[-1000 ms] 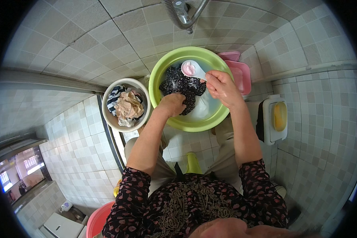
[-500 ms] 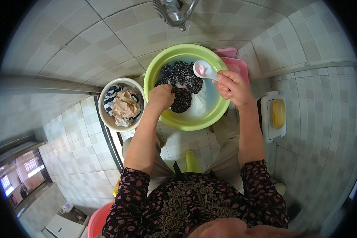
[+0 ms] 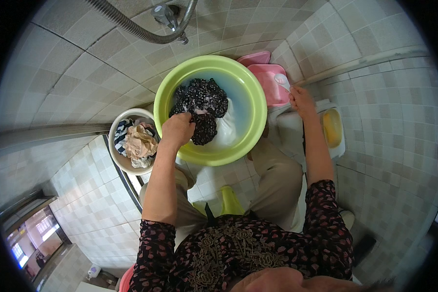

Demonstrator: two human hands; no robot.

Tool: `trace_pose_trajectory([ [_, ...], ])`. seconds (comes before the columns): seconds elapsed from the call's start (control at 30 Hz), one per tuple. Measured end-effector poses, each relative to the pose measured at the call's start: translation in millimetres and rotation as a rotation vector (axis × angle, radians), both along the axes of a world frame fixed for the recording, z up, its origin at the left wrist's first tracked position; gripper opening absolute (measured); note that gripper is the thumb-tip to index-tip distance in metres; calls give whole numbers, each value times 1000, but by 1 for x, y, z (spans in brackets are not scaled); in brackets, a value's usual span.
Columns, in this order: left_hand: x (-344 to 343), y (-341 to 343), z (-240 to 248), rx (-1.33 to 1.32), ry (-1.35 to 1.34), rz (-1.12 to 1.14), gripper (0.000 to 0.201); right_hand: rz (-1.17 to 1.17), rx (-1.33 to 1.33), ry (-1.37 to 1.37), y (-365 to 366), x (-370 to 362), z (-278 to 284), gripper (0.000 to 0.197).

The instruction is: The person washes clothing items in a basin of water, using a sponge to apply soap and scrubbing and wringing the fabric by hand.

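A wide lime-green basin holds bluish water, a black cloth with pale specks and a piece of white cloth. At the basin's left side, my left hand has its fingers closed on a bunched part of the black cloth. My right hand is off to the right of the basin, gripping the handle of a white spoon. The spoon's bowl is above a pink plastic box; what the bowl contains is too small to make out.
A pale bucket with crumpled beige, white and dark striped clothes stands left of the green basin. A metal hose hangs from the tiled wall at the far side. A white container with a yellow inside is near my right forearm.
My right hand has carried the spoon from over the green basin rightward to the pink box. My left hand stays on the black cloth. The whole view has shifted somewhat.
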State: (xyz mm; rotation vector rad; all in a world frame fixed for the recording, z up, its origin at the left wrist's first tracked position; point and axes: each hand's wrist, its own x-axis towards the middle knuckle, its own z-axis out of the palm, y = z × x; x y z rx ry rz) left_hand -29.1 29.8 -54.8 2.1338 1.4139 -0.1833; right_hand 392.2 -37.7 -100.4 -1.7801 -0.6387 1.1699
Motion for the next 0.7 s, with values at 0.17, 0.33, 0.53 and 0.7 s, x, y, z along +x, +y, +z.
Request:
trace_pose_trajectory([
  [0.17, -1, 0, -3, 31, -61, -20, 21, -11, -169, 49, -5, 22, -69, 27],
  [0.33, -5, -3, 1, 20, -53, -9, 22, -13, -318, -345, 6, 7, -54, 28],
  [0.53, -6, -1, 5, -30, 13, -27, 24, 499, 159, -545, 55, -44, -13, 40],
  [0.7, -14, -2, -8, -71, -35, 24, 26, 875, 134, -841, 99, -148, 2, 53],
])
